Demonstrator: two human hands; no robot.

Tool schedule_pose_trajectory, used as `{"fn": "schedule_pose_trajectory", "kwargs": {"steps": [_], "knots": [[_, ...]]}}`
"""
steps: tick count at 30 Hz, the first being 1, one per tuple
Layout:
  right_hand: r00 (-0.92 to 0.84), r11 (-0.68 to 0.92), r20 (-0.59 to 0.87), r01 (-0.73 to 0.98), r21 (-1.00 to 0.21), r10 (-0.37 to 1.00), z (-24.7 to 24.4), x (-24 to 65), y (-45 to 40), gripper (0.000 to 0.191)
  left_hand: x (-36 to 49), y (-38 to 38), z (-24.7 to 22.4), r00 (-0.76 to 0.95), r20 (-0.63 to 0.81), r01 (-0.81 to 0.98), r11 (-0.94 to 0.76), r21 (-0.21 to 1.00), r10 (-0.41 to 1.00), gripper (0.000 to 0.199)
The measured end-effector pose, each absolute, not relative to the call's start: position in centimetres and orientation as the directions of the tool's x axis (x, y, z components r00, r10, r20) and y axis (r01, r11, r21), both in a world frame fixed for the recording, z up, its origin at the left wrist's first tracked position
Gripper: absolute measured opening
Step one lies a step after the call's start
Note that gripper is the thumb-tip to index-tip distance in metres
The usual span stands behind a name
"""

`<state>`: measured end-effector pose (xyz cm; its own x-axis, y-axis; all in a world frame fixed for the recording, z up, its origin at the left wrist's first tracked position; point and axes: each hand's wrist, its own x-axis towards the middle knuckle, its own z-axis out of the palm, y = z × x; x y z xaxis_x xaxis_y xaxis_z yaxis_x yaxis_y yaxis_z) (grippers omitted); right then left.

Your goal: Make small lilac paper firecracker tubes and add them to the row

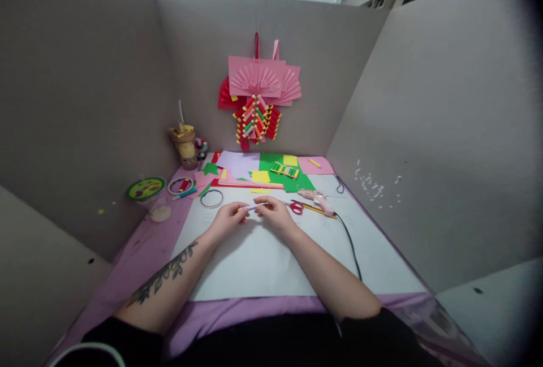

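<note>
My left hand (pixel 231 217) and my right hand (pixel 275 215) meet over the white sheet (pixel 254 265), fingers closed on a thin lavender paper roll (pixel 252 207). Its end by my left fingers looks yellow; the fingertips partly hide it. Just beyond the roll lies a yellow paper strip (pixel 259 190). Red-handled scissors (pixel 296 207) rest to the right of my right hand, beside a yellow pencil (pixel 311 207) and a pink glue gun (pixel 323 204) with a black cord. A ring (pixel 211 198) lies to the left, apart from my left hand.
Coloured paper sheets (pixel 240 160) and a row of green and yellow paper rolls (pixel 285 171) lie at the back. A drink cup (pixel 186 146), a tape ring (pixel 180 186) and a round green lid (pixel 146 188) stand left. Paper firecracker decorations (pixel 257 81) hang on the grey back panel (pixel 195 44).
</note>
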<state>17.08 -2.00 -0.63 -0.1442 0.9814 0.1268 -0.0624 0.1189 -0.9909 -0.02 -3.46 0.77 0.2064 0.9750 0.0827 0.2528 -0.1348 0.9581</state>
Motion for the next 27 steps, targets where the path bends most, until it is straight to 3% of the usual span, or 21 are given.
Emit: {"fn": "schedule_pose_trajectory", "kwargs": {"steps": [5, 12, 27], "knots": [[-0.099, 0.138, 0.145, -0.076, -0.988, 0.984, -0.75, 17.03, -1.92, 0.014, 0.12, -3.55, 0.91, 0.186, 0.109, 0.287, -0.16, 0.945, 0.977, 0.029], [-0.023, 0.185, 0.189, -0.106, -0.977, 0.982, -0.43, 17.32, -1.9, 0.015, -0.3, -2.89, 0.26, 0.115, 0.094, 0.161, -0.112, 0.981, 0.989, 0.037], [-0.021, 0.232, 0.233, -0.042, -0.972, 0.972, -1.24, 16.94, -1.91, 0.014, -0.2, -2.87, 0.11, 0.035, 0.191, 0.173, -0.194, 0.966, 0.981, 0.027]]}}
